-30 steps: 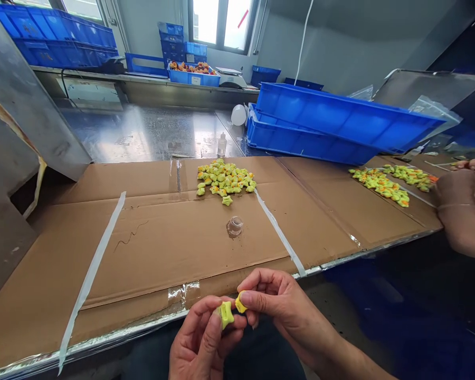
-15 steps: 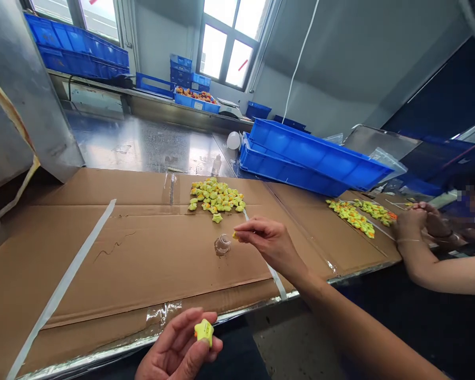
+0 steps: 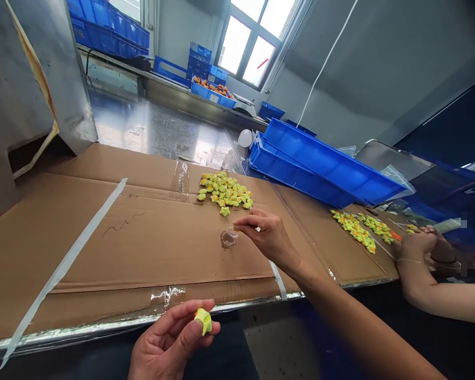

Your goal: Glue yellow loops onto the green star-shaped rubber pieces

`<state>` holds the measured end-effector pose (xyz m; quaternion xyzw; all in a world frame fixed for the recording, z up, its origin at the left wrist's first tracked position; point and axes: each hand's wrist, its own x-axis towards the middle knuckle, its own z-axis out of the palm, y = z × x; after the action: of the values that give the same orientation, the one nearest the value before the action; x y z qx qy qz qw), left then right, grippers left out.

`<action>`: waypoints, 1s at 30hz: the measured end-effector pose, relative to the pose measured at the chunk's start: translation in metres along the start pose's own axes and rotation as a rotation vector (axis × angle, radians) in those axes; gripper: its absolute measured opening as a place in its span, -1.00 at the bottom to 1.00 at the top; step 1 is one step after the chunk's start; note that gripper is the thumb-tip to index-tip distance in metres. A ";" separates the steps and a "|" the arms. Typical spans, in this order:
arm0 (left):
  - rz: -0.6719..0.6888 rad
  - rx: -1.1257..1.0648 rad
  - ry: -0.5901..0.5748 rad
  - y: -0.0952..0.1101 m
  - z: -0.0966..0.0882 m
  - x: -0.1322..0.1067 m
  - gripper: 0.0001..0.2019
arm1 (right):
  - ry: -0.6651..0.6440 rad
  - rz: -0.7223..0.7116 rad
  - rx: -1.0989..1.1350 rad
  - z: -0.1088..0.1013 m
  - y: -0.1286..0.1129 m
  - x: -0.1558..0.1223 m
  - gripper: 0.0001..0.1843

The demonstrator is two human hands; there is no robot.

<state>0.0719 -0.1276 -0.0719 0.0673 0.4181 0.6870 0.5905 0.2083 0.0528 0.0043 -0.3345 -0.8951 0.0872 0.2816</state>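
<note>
In the lower middle, my left hand [image 3: 176,338] is closed on a small yellow-green star-shaped figure [image 3: 205,322] with an orange spot, held between thumb and fingers in front of the table edge. My right hand [image 3: 263,232] pinches a tiny yellow piece, mostly hidden by the fingertips, right at the rim of a small clear cup [image 3: 230,238] on the cardboard. I cannot tell whether the piece touches the cup. Just behind the cup lies a pile of similar star-shaped figures [image 3: 227,190], with a single one slightly in front.
Cardboard [image 3: 142,253] with white tape strips covers the table. Long blue crates [image 3: 320,163] stand behind, to the right. A clear bottle [image 3: 228,160] is behind the pile. At right, a co-worker's arms [image 3: 415,264] rest near more yellow figures [image 3: 356,230].
My right hand has brought the tiny piece left to the cup's rim. My left hand has turned the star figure so another side shows. The camera view has tilted and shifted.
</note>
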 end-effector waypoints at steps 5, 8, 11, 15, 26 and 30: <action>-0.003 -0.057 -0.009 -0.001 0.000 0.000 -0.72 | 0.010 -0.004 -0.001 0.003 0.002 0.000 -0.88; 0.027 -0.076 -0.018 -0.002 0.000 0.000 -0.74 | 0.012 -0.002 -0.002 0.003 0.002 -0.001 -0.88; 0.038 -0.080 -0.010 -0.002 0.001 -0.002 -0.77 | 0.014 0.000 -0.002 0.004 0.002 -0.001 -0.87; 0.022 -0.055 0.005 0.000 0.002 -0.003 -0.76 | 0.014 0.008 0.001 0.004 0.002 -0.002 -0.86; -0.013 -0.036 -0.026 0.002 -0.003 -0.001 -0.74 | 0.007 0.032 0.020 0.004 0.000 -0.002 -0.84; -0.052 -0.040 -0.054 0.001 -0.006 0.000 -0.72 | -0.005 0.029 0.027 0.003 0.000 -0.002 -0.84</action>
<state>0.0680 -0.1303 -0.0752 0.0631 0.3898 0.6775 0.6205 0.2072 0.0517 0.0007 -0.3434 -0.8896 0.1039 0.2827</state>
